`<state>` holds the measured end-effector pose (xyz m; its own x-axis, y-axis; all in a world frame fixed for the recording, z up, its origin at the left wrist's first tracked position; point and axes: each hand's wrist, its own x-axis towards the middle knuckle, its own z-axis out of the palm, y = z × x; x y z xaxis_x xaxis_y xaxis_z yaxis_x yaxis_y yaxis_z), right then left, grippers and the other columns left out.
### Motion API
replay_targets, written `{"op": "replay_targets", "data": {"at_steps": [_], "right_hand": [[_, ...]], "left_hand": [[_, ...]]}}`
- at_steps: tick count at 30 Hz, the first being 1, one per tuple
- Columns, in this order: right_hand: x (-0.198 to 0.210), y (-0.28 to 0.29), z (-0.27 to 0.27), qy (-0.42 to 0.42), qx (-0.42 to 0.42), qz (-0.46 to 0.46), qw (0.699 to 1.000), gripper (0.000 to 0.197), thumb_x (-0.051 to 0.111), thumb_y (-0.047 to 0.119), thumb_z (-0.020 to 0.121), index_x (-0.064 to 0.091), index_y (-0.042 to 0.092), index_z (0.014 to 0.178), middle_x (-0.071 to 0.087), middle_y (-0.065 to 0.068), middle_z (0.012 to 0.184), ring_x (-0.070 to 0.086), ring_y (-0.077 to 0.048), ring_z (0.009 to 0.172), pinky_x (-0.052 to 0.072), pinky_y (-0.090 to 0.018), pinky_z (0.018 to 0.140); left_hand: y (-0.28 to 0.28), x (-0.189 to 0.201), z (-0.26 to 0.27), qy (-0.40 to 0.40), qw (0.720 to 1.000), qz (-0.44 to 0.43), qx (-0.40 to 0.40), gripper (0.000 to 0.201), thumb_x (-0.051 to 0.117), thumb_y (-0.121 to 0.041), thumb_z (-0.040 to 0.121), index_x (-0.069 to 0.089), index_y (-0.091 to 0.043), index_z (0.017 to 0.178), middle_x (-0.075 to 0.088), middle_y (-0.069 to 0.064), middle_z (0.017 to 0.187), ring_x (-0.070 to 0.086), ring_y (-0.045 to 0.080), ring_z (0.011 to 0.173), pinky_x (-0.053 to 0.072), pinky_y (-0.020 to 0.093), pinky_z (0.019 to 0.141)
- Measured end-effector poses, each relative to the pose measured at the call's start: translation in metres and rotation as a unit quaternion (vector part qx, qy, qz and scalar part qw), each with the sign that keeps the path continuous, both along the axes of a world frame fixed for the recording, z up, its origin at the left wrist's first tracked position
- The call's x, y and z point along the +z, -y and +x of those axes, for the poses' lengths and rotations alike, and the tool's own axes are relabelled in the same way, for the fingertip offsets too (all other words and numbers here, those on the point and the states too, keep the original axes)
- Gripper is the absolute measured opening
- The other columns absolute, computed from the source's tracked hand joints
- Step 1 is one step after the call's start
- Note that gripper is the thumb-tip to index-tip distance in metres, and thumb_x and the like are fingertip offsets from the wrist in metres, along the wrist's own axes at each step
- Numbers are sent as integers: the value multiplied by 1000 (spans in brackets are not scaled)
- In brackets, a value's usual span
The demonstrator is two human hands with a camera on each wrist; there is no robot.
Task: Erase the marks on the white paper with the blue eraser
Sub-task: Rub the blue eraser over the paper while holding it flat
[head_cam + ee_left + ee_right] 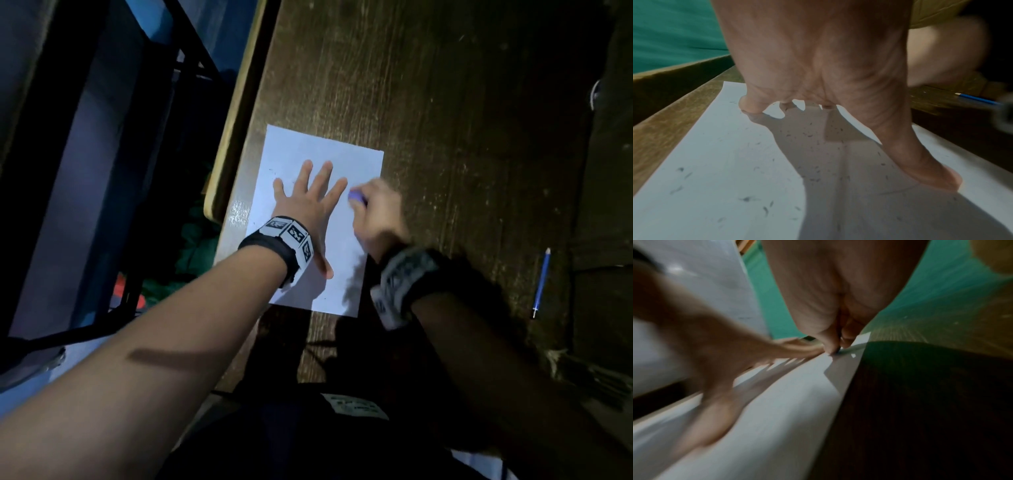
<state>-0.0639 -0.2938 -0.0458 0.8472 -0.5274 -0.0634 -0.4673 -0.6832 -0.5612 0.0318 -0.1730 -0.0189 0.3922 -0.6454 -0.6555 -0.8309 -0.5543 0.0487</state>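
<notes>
On the white paper (363, 164) we are mid-erasure: left hand (310, 202) spread flat pinning it, right hand (380, 212) pinching the blue eraser (355, 196) at the sheet's right part. Next: rub remaining marks, sheet held steady.

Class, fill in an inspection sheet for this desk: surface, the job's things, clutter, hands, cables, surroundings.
Surface: dark worn wooden desk.
Job's things: white paper sheet flat near the desk's left edge; small blue eraser on it.
Clutter: blue pencil on the desk to the right; dark eraser crumbs on the paper.
Hands: left hand flat, pressing the paper; right hand grips the eraser.
Cables: nothing seen.
Surroundings: black metal frame, left.
</notes>
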Motion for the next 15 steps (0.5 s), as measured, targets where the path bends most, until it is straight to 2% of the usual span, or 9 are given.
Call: {"op": "replay_targets", "data": {"at_steps": [2, 5, 7, 9, 10, 12, 14, 15], "right_hand": [[2, -36, -46, 13, 53, 2, 999, 8, 63, 1, 84, 71, 3, 87, 66, -16, 87, 63, -32, 80, 45, -32, 75], [16, -65, -101, 1, 110, 68, 992, 9, 68, -2, 82, 69, 7, 82, 65, -8, 85, 59, -19, 82, 45, -24, 78], [19, -55, -90, -4, 137, 79, 988, 7, 66, 1, 82, 69, 7, 79, 66, -9, 83, 57, -17, 80, 46, -26, 76], [12, -32, -53, 14, 103, 40, 994, 6, 65, 0, 79, 70, 3, 77, 66, -15, 78, 57, -23, 76, 42, -28, 71], [10, -17, -30, 24, 60, 28, 998, 6, 64, -1, 80, 70, 1, 79, 65, -17, 79, 59, -26, 74, 40, -25, 70], [7, 7, 3, 23, -4, 16, 1000, 8, 64, -1, 84, 71, 1, 87, 65, -14, 86, 60, -24, 77, 36, -14, 72], [7, 1, 3, 14, -15, 16, 1000, 10, 63, -2, 85, 71, 2, 90, 64, -13, 89, 61, -24, 79, 35, -12, 73], [8, -12, -9, 22, 1, 9, 1000, 10, 63, -4, 83, 71, 1, 88, 64, -14, 87, 62, -27, 77, 38, -17, 71]], "left_hand": [[-1, -2, 1, 6, 1000, -3, 0, 177, 83, -87, 29, -25, -29, 157, -35, 5, 163, -27, 39, 151, 12, 75, 113], [0, -2, 1, 6, 1000, -4, 2, 177, 83, -86, 30, -25, -29, 157, -35, 5, 163, -27, 39, 151, 11, 75, 113], [-1, -1, 1, 7, 1000, -5, 1, 176, 83, -86, 31, -26, -29, 157, -35, 5, 163, -27, 39, 151, 11, 75, 113], [-1, 0, 1, 2, 1000, -7, 0, 176, 83, -86, 31, -26, -29, 157, -36, 5, 163, -28, 38, 151, 11, 76, 114], [-1, 0, 1, 0, 1000, -7, 1, 176, 83, -85, 30, -26, -29, 157, -36, 5, 163, -28, 38, 151, 11, 76, 114], [-1, 1, 1, -4, 1000, -5, 2, 177, 84, -84, 30, -27, -30, 156, -36, 4, 162, -29, 37, 150, 11, 75, 114], [-1, 2, 1, -5, 1000, -3, 3, 177, 85, -84, 29, -27, -30, 156, -36, 4, 162, -29, 37, 151, 10, 75, 114], [-1, 2, 1, -4, 1000, -5, 3, 177, 85, -84, 29, -26, -30, 156, -36, 4, 163, -28, 37, 151, 11, 75, 113]]}}
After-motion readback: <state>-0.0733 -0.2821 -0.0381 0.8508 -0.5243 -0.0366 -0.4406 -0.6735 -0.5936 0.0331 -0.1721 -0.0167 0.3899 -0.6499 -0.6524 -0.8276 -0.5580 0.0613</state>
